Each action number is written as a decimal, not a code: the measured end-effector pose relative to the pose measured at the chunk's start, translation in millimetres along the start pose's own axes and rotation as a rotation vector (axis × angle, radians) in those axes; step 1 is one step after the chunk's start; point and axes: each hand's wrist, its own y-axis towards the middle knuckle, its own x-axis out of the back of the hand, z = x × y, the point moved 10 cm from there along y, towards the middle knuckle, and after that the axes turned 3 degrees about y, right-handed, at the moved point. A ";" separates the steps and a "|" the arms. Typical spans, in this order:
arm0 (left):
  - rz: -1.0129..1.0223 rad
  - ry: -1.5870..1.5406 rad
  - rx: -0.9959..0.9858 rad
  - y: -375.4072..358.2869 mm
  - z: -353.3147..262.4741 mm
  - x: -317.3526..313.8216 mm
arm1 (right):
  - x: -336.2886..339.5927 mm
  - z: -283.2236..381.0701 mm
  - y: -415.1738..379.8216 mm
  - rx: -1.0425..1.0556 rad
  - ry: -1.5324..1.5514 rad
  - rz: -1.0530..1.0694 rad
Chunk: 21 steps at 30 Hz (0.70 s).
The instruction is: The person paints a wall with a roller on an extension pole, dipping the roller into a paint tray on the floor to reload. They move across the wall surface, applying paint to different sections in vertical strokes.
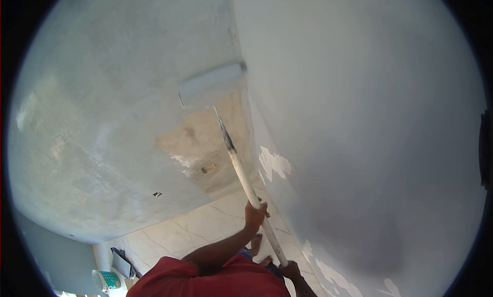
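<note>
A paint roller (213,80) with a wide pale sleeve lies against the left wall, its right end at the corner between the walls. Its wire frame runs down into a long white pole (241,171), with dark wrapping at the joint. My left hand (255,215) is wrapped around the middle of this pole. Lower down, near the pole's bottom end, my right hand (290,270) is closed on it as well. The pole slants up and to the left, away from my body.
A bare brown patch (205,137) shows on the left wall, with a socket hole (208,168) in it and another wall hole (157,194) nearby. The right wall (359,117) has peeled spots. A white-and-green bucket (106,280) stands on the tiled floor (169,235).
</note>
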 end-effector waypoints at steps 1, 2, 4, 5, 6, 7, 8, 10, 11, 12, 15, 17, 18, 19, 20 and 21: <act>-0.014 0.012 0.112 -7.1 25.0 0.8 | -3.7 -22.4 -13.8 -0.032 -0.037 -0.002; -0.007 0.014 0.111 -9.9 39.0 -0.1 | -5.5 -41.1 -25.2 -0.065 -0.072 -0.006; -0.037 0.035 0.306 -18.3 78.9 2.7 | -3.7 -65.1 -50.8 -0.110 -0.118 -0.049; -0.029 0.039 0.309 -23.5 81.5 1.2 | 0.9 -72.6 -64.2 -0.151 -0.172 -0.082; -0.025 -0.023 0.371 -30.2 85.5 -0.9 | 4.0 -69.4 -75.9 -0.159 -0.171 -0.087; -0.022 -0.084 0.433 -38.0 90.9 -4.2 | 11.3 -71.6 -90.0 -0.217 -0.219 -0.134; -0.017 -0.086 0.437 -45.2 86.8 -7.2 | 21.1 -71.2 -101.7 -0.274 -0.268 -0.177; 0.023 -0.217 0.464 -62.7 73.8 -15.0 | 25.5 -72.9 -119.0 -0.268 -0.318 -0.216; 0.020 -0.218 0.465 -71.6 67.6 -13.4 | 41.0 -60.7 -129.6 -0.159 -0.286 -0.390; 0.091 -0.317 0.517 -82.9 64.2 -21.1 | 56.0 -49.0 -143.4 -0.047 -0.251 -0.562; 0.364 -0.546 0.551 -92.5 62.3 -34.4 | 85.3 1.6 -159.6 0.115 -0.164 -0.489; 0.565 -0.665 0.542 -102.8 51.0 -40.9 | 69.6 -21.5 -150.1 -0.071 0.028 -0.199; 0.729 -0.716 0.501 -111.8 29.4 -48.9 | 75.0 -20.0 -149.3 -0.073 0.038 -0.197; 0.891 -0.765 0.458 -123.4 7.6 -55.1 | 63.3 -23.6 -145.0 -0.133 0.060 -0.031; 0.887 -0.756 0.454 -126.4 2.1 -56.1 | 48.6 -30.4 -143.5 -0.182 0.078 0.136; 0.857 -0.708 0.408 -123.8 -6.7 -56.3 | 42.0 -41.4 -137.8 -0.201 -0.090 0.128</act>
